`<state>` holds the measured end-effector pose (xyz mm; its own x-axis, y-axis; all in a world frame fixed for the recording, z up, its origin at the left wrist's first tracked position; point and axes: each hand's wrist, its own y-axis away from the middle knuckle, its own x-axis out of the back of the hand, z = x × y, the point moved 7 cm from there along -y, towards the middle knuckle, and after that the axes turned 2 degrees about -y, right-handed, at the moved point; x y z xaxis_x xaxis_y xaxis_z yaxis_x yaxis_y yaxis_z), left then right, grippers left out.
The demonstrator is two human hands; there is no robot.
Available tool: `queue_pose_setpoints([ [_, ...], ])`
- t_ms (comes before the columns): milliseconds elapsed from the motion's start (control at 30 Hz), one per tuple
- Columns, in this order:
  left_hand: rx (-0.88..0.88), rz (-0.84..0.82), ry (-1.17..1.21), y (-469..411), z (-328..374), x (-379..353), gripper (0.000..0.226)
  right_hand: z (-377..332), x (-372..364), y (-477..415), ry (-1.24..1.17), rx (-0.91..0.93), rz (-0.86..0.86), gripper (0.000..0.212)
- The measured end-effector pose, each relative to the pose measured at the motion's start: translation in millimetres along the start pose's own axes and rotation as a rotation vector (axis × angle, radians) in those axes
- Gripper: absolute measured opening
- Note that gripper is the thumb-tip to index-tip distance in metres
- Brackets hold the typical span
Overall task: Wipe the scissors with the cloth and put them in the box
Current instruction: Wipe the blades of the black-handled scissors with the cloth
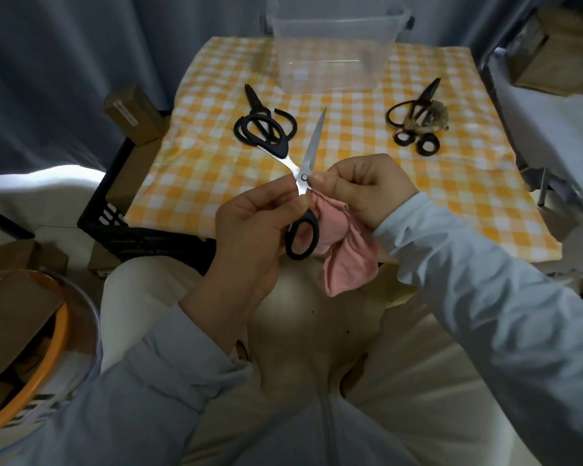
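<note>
A pair of steel scissors [312,146] with black handles is held open in front of me, blades crossing at the pivot. My left hand [249,230] grips the lower handle and shank. My right hand [360,186] pinches a pink cloth [344,253] against the scissors at the pivot; the cloth hangs down below. A clear plastic box [330,48] stands at the far edge of the yellow checked table [189,169]. Black scissors [263,126] lie on the left of the table, and dark scissors [414,119] lie on the right.
A brownish clump [433,119] lies against the right-hand scissors. A black crate [122,223] with cardboard boxes stands left of the table. An orange-rimmed bin [44,348] sits at lower left. More boxes [552,52] stack at upper right.
</note>
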<state>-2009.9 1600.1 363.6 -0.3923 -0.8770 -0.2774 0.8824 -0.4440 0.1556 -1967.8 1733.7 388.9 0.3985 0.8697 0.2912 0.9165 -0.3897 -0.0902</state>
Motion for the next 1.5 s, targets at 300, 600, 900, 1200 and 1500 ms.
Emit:
queue_pose_setpoints([
  [300, 0.004, 0.03, 0.0, 2, -6, -2, 0.021, 1, -3, -4, 0.124, -0.014, 0.074, 0.054],
  [600, 0.026, 0.033, 0.04, -1, -1, 4, 0.023, -1, -2, 8, -0.211, -0.118, -0.189, 0.011],
  [900, -0.041, 0.034, -0.031, 2, -4, 4, 0.03, -4, -1, -1, 0.02, -0.035, 0.041, 0.022],
  [1200, -0.013, 0.046, -0.028, 4, -8, 5, 0.022, 11, -3, 0, -0.022, -0.163, 0.112, 0.048],
  [1500, -0.037, 0.014, -0.028, 4, -4, 6, 0.029, 3, 0, 4, -0.066, -0.157, -0.067, 0.01],
])
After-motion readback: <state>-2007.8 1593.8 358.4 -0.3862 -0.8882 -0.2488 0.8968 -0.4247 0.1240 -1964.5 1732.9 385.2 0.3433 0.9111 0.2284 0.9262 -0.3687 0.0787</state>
